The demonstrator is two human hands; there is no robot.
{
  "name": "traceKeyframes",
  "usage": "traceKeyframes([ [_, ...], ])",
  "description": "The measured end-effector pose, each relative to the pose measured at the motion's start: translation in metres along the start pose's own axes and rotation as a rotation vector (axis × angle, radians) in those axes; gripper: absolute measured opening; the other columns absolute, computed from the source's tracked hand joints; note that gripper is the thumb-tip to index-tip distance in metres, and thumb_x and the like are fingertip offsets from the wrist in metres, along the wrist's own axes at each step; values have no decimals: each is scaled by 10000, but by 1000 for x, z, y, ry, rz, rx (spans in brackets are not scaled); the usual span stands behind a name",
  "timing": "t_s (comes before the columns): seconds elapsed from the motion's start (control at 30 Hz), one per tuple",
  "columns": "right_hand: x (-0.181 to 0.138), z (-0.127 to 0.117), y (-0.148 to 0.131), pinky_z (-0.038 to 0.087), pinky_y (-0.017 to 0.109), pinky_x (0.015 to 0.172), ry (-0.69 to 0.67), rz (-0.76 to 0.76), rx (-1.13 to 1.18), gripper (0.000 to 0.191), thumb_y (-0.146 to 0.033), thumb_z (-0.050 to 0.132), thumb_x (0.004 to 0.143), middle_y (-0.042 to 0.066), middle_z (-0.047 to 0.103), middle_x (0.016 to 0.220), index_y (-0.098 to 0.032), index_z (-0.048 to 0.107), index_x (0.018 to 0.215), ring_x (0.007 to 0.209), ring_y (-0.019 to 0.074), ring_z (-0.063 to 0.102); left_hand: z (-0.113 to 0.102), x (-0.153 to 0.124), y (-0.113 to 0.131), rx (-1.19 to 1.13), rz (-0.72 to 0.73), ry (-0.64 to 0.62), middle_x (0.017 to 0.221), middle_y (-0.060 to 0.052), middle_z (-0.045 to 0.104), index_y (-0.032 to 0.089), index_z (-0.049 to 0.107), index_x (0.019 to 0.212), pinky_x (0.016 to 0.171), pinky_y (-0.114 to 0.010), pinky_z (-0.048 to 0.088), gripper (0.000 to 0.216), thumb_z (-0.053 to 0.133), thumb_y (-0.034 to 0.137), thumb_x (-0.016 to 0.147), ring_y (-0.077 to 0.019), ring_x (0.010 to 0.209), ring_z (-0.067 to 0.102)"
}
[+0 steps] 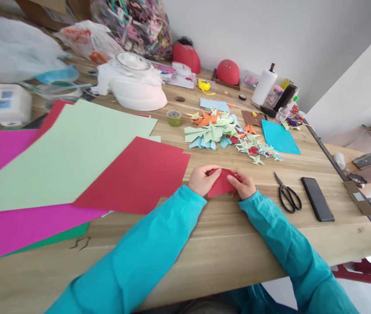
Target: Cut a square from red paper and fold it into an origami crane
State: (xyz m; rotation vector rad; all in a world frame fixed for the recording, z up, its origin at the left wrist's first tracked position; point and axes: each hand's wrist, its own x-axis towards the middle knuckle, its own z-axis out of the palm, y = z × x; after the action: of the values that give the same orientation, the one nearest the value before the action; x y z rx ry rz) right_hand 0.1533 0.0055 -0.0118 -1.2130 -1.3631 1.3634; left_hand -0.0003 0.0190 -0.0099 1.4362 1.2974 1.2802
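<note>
**Two hands on one red fold, a heap already made**

Two hands meet at the middle of the table (224,244), both pressed on a small red paper (222,182) that lies flat on the wood. The left hand (201,179) covers its left edge with fingers curled over the paper; the right hand (244,185) pinches and presses its right corner. Neither hand is closed into a fist, and neither lifts the piece; both hold it down against the table.

The red paper shows a slanted edge and a pointed shape, so I judge it to be at an early fold: a few creases made, with no wings or points formed yet.

Just beyond the hands, toward the far side, lies a pile of folded figures (218,131) in green, blue and orange, with small stars (257,150) spread to its right. That heap suggests many pieces are finished, and this red one is the piece under way.

To the left, large sheets lie overlapped: a red sheet (136,174) nearest the hands, a pale green sheet (74,148) under it and pink sheets (25,226) beneath. They look uncut, so much stock seems left.

To the right of the hands, scissors (288,196) and a phone (318,198) lie untouched, near each other. A blue square (280,137) lies farther off.
</note>
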Motion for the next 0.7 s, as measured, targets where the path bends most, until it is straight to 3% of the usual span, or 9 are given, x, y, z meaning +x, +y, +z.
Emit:
traceKeyframes([
  [0.13, -1, 2, 7, 429, 203, 294, 89, -13, 2, 521, -583, 670, 633, -22, 618, 615, -195, 609, 975, 395, 93, 499, -1, -2, -2, -12, -4, -19, 746, -53, 726, 166, 716, 763, 646, -290, 509, 234, 610, 360, 687, -191, 693, 648],
  [0.33, -3, 2, 9, 435, 232, 333, 111, -21, -60, 452, -529, 605, 721, 0, 641, 620, -195, 630, 1025, 416, 122, 533, -1, -3, -2, -32, -21, -52, 757, -51, 729, 172, 716, 753, 627, -287, 510, 220, 612, 353, 683, -189, 687, 651],
  [0.43, -4, 0, 7, 547, 285, 569, 112, -155, -131, 412, -491, 616, 726, 41, 707, 889, -217, 654, 1032, 688, 177, 651, -1, -2, -2, -25, -28, -64, 753, -49, 730, 175, 717, 744, 621, -285, 510, 200, 614, 332, 678, -187, 677, 650],
  [0.53, -4, -1, 4, 514, 346, 856, 99, -265, -149, 343, -464, 622, 736, 38, 703, 1013, -227, 692, 974, 962, 215, 636, -2, -2, -2, -30, -37, -89, 769, -53, 732, 172, 719, 755, 626, -288, 509, 206, 613, 333, 682, -190, 687, 652],
  [0.7, -7, -2, 1, 496, 358, 905, 75, -247, -135, 365, -483, 575, 788, 31, 692, 1065, -237, 688, 1033, 1035, 225, 618, -4, 0, -3, -69, -50, -112, 783, -59, 731, 166, 720, 769, 676, -304, 510, 239, 618, 367, 687, -198, 725, 654],
])
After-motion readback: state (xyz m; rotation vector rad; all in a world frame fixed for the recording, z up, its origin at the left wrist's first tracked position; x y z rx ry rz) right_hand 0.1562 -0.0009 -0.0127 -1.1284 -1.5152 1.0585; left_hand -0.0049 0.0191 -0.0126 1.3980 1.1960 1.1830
